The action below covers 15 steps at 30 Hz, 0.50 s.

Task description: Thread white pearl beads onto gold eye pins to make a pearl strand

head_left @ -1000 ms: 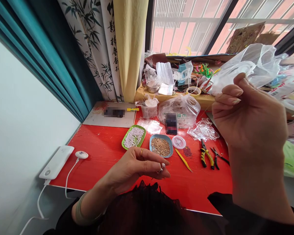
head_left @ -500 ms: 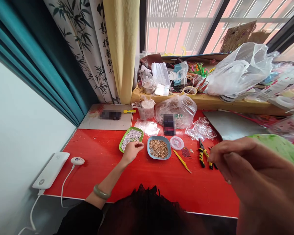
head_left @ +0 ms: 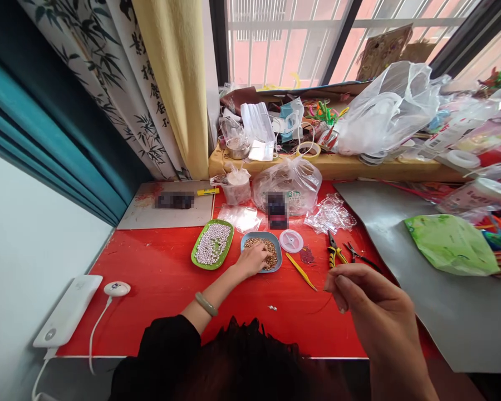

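Observation:
My left hand (head_left: 254, 260) reaches into the blue tray (head_left: 280, 257) of gold beads (head_left: 271, 262), its fingers bent down among them; whether it pinches any is hidden. On the right, my right hand (head_left: 365, 295) is raised above the red table, thumb and fingers pinched on a thin dark thread (head_left: 322, 307) that trails leftward. Pearly white beads (head_left: 211, 243) fill much of the green tray (head_left: 194, 260), left of the blue one. Two or so small white beads (head_left: 272, 307) lie on the table in front of the trays.
Yellow tweezers (head_left: 301, 272), a clear round lid (head_left: 291, 241) and black-yellow pliers (head_left: 332, 250) lie right of the trays. Plastic bags (head_left: 290, 186) stand behind. A power bank (head_left: 69, 312) with a cable is at the left. A grey sheet (head_left: 404, 289) covers the right side.
My left hand has moved right from the green tray into the blue tray. My right hand is farther from the camera and further left. White beads now show on the table; the view has shifted.

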Each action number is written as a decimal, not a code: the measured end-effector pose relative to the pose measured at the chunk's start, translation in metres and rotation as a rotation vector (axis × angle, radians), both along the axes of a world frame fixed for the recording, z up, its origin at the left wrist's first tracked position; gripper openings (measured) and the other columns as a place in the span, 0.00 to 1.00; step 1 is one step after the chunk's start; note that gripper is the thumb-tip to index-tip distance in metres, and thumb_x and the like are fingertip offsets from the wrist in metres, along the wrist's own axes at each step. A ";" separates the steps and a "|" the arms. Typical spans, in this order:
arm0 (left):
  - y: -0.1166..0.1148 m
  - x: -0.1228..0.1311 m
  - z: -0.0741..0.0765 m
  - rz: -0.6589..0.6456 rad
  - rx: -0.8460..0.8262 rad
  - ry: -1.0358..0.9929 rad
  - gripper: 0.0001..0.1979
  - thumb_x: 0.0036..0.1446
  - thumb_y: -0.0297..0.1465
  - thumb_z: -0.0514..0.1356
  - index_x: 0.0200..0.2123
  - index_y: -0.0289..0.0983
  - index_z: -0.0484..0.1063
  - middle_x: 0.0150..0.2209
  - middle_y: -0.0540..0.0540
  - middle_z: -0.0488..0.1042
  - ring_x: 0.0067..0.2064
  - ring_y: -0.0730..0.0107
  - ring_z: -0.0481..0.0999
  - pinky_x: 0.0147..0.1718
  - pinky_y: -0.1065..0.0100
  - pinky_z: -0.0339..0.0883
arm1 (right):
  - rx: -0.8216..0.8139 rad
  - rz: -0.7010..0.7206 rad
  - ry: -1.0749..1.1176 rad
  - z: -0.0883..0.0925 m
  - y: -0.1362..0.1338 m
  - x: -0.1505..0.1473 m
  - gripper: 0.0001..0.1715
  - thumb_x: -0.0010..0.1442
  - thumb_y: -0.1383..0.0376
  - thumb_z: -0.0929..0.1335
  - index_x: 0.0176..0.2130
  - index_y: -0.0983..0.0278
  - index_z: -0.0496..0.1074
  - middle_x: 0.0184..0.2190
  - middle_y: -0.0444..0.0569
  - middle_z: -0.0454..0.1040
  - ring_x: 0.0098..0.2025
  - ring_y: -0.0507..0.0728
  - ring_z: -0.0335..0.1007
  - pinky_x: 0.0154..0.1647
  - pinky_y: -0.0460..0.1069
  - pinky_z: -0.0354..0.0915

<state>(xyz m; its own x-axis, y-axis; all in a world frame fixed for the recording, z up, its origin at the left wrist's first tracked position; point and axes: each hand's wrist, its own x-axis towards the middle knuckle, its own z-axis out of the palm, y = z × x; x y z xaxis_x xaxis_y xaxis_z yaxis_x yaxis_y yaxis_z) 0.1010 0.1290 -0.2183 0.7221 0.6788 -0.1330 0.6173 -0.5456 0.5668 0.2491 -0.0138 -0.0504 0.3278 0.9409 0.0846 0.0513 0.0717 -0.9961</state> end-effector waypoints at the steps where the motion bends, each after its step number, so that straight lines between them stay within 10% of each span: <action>1: 0.001 0.003 -0.002 -0.010 0.016 0.017 0.13 0.60 0.33 0.56 0.48 0.36 0.68 0.49 0.42 0.70 0.46 0.61 0.72 0.43 0.54 0.69 | -0.010 0.021 0.005 -0.002 -0.001 0.000 0.03 0.56 0.64 0.70 0.31 0.56 0.75 0.21 0.40 0.73 0.19 0.45 0.61 0.19 0.39 0.61; 15: 0.026 -0.012 -0.002 0.100 0.114 0.094 0.13 0.60 0.33 0.56 0.47 0.36 0.68 0.48 0.42 0.70 0.45 0.62 0.73 0.42 0.55 0.69 | -0.108 0.028 0.169 -0.024 0.002 0.004 0.03 0.55 0.61 0.71 0.32 0.58 0.76 0.22 0.41 0.73 0.19 0.45 0.61 0.19 0.40 0.61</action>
<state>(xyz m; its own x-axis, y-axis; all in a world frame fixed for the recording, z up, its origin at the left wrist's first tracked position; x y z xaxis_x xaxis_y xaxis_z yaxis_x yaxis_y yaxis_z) 0.0891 0.1552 -0.2202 0.6382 0.7612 -0.1149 0.7191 -0.5362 0.4421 0.2536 -0.0114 -0.0744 0.3020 0.9506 -0.0715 -0.1178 -0.0372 -0.9923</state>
